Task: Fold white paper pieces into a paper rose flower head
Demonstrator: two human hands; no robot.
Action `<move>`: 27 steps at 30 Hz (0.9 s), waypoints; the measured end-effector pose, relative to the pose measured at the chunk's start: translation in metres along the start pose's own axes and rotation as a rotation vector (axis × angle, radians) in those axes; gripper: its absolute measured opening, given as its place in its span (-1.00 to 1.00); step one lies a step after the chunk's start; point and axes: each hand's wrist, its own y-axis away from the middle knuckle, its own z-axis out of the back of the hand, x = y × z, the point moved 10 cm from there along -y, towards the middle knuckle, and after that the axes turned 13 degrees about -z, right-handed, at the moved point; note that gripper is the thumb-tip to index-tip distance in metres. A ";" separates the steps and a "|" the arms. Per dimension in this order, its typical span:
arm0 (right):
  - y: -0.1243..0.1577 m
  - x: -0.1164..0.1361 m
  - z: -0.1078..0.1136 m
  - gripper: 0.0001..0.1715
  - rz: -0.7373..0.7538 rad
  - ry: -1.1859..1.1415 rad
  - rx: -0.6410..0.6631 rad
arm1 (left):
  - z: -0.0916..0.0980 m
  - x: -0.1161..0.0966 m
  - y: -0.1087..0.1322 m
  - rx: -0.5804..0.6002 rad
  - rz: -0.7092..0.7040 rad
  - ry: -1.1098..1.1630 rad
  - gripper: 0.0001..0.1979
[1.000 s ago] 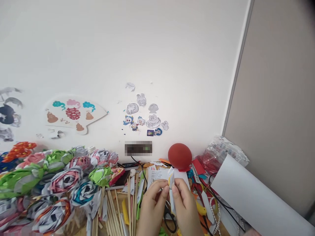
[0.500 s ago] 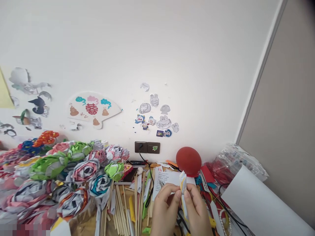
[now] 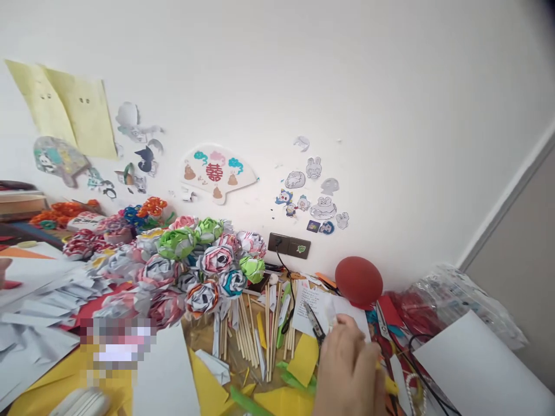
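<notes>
Moved since earlier: left hand [image 3: 347,364], turned, now covering most of the folded paper [image 3: 332,319] clamped in it. Paper: above tabletop, blurred tip upward, long axis mostly hidden. Right hand: state cannot be told. Beyond: scissors [image 3: 314,320], blades up-left; red balloon [image 3: 359,281].

Craft wkspace, poss. home: paper flowers [image 3: 217,259], wooden sticks [image 3: 247,335], scissors [image 3: 318,330], yel. paper [image 3: 304,359], cutouts [image 3: 323,208] on wall [image 3: 347,75].

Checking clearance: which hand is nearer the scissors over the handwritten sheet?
Left. The left hand is just right of the scissors, beside their lower end; contact is unclear. The right hand cannot be made out clearly; it seems hidden behind the left, farther right.
</notes>
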 end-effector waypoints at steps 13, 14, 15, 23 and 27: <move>0.082 -0.057 -0.024 -0.75 0.318 0.526 0.150 | 0.015 0.055 0.133 0.574 -0.263 -0.367 -0.86; 0.088 -0.057 -0.027 -0.73 0.373 0.576 0.143 | 0.012 0.056 0.136 0.607 -0.256 -0.369 -0.85; 0.093 -0.055 -0.030 -0.71 0.428 0.620 0.132 | 0.009 0.057 0.138 0.632 -0.248 -0.370 -0.85; 0.116 -0.044 -0.047 -0.61 0.630 0.843 0.052 | 0.004 0.063 0.147 0.673 -0.254 -0.369 -0.76; 0.123 -0.050 -0.051 -0.65 0.605 0.938 0.070 | 0.002 0.067 0.150 0.678 -0.269 -0.371 -0.72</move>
